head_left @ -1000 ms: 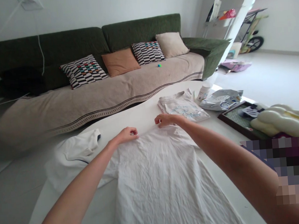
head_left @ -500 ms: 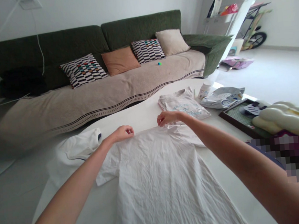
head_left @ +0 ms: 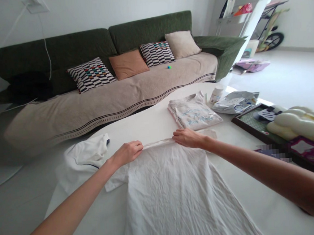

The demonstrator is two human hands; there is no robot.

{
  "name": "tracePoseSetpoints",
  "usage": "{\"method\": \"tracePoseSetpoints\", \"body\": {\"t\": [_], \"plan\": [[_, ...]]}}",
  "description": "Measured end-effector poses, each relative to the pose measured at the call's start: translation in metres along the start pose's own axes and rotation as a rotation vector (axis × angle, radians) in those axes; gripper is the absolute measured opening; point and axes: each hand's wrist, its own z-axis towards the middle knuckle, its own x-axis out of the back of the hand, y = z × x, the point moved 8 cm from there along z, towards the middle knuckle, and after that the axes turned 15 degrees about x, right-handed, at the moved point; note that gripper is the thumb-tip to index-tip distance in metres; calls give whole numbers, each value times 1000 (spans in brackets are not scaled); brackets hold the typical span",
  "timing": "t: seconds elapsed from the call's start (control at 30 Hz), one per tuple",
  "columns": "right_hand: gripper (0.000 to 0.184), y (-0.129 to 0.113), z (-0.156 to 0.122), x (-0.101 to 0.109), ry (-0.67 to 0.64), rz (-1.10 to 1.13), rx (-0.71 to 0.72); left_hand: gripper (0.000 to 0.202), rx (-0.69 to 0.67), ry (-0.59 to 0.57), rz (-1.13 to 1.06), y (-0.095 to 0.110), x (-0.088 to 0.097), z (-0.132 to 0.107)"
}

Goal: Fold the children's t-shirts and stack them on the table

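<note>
A white T-shirt point(head_left: 170, 189) lies spread on the white table point(head_left: 147, 127), its collar end away from me and its lower part running out of view at the bottom. My left hand point(head_left: 128, 152) is closed on the left of the collar edge. At the right of that edge, my right hand point(head_left: 188, 137) also grips the cloth. Between the two hands the edge is drawn into a narrow raised strip. Just beyond my right hand rests a folded light T-shirt point(head_left: 193, 111) with blue lettering. Left of my left hand is a crumpled white garment point(head_left: 90, 151) with dark trim.
A tray point(head_left: 246, 126) on the right holds a puffy cream-coloured thing point(head_left: 301, 124). Behind it are a plastic packet point(head_left: 236, 102) and a white bottle point(head_left: 216, 95). A green sofa point(head_left: 150, 29) with several cushions stands beyond the table.
Both hands have moved slightly towards me, with the collar edge pulled along and lifted into a strip. The fingers are now wrapped more fully round the cloth.
</note>
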Motion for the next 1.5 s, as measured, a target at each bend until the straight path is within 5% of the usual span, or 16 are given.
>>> {"method": "tracePoseSetpoints", "body": {"t": [0.23,0.37,0.5,0.63,0.73,0.87,1.17,1.4,1.5], "plan": [[14,35,-14,3,208,192,-349,19,216,41,-311,-40,8,12],[29,66,3,-10,199,174,-530,19,409,36,-538,-78,-9,39],[32,75,23,-20,166,127,-575,20,558,143,-423,-90,-21,52],[41,39,28,-21,213,43,-618,31,438,396,-204,-55,-8,38],[47,-8,30,-34,212,43,-621,40,226,219,-78,-19,-30,28],[70,-43,22,-61,115,107,-709,53,268,67,34,-13,-56,20],[75,-71,-15,-59,32,159,-598,62,279,28,60,28,-65,-20],[75,-27,-14,-56,-56,145,-729,64,314,-62,63,26,-68,-18],[80,-45,-8,-45,-70,189,-706,63,307,-102,69,24,-67,-15]]}}
